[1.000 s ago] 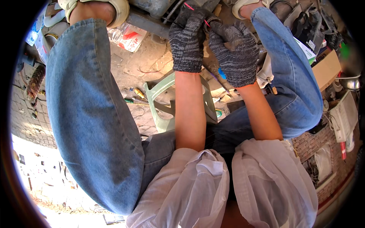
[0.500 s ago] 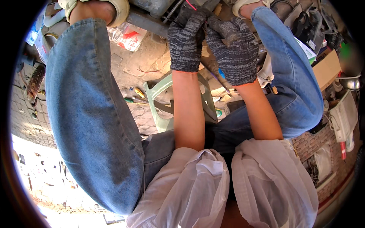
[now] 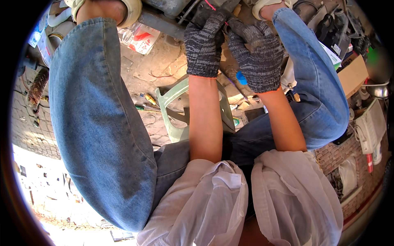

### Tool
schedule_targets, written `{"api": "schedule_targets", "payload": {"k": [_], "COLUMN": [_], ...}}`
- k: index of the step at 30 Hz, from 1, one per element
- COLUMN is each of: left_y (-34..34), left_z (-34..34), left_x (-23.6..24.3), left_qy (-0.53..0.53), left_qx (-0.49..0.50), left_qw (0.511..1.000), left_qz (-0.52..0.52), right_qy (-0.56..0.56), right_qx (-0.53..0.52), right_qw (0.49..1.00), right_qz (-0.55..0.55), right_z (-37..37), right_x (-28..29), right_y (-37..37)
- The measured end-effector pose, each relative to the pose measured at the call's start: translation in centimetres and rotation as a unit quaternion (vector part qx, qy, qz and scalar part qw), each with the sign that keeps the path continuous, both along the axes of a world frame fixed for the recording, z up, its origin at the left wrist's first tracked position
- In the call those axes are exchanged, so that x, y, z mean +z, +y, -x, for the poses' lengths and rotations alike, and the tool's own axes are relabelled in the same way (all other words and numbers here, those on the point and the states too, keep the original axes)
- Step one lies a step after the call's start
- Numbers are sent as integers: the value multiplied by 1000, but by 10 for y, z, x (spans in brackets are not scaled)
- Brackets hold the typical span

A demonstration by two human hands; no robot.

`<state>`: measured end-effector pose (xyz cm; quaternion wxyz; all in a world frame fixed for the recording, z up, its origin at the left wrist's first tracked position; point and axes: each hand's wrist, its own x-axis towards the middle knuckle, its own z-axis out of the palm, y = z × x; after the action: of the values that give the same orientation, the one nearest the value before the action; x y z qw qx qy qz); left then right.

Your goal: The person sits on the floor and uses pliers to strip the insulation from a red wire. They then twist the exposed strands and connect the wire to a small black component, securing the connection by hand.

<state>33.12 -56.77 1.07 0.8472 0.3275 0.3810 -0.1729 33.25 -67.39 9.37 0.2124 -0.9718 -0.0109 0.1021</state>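
Observation:
Both hands wear dark grey knitted work gloves with orange cuffs and meet at the top middle. My left hand (image 3: 204, 49) is closed, its fingers pinched around a thin pink wire (image 3: 209, 5) whose end sticks up past the fingertips. My right hand (image 3: 260, 59) is closed too, its fingertips against the left ones, where a short bit of the same pink strand shows between the gloves. The gloves cover most of the wire. Just beyond the hands lies a grey metal machine part (image 3: 164, 24).
Under my forearms stands a pale green plastic stool (image 3: 174, 96). A clear bottle with a red and white label (image 3: 141, 39) lies left of my hands. A yellow-handled tool (image 3: 150, 99) rests on the ground. On the right are a cardboard box (image 3: 353, 76) and black clutter (image 3: 332, 30).
Both gloved hands have shifted slightly to the right, still together at the fingertips. More of a blue object beneath my right hand now shows.

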Motion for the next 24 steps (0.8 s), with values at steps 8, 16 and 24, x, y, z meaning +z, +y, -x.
{"api": "schedule_targets", "payload": {"k": [8,16,24], "left_y": [1,2,-3], "left_z": [-1,-7,2], "left_x": [-8,-3,-26], "left_qy": [6,-28,21], "left_qx": [6,-4,-25], "left_qw": [1000,999,998], "left_qz": [-3,14,-48], "right_qy": [15,13,-40], "right_qx": [-12,0,24], "right_qw": [1000,999,999], "right_qz": [16,-42,-13], "right_z": [14,-1,-5], "right_x": [-3,16,-3], "right_y": [-9,-8,-8]}}
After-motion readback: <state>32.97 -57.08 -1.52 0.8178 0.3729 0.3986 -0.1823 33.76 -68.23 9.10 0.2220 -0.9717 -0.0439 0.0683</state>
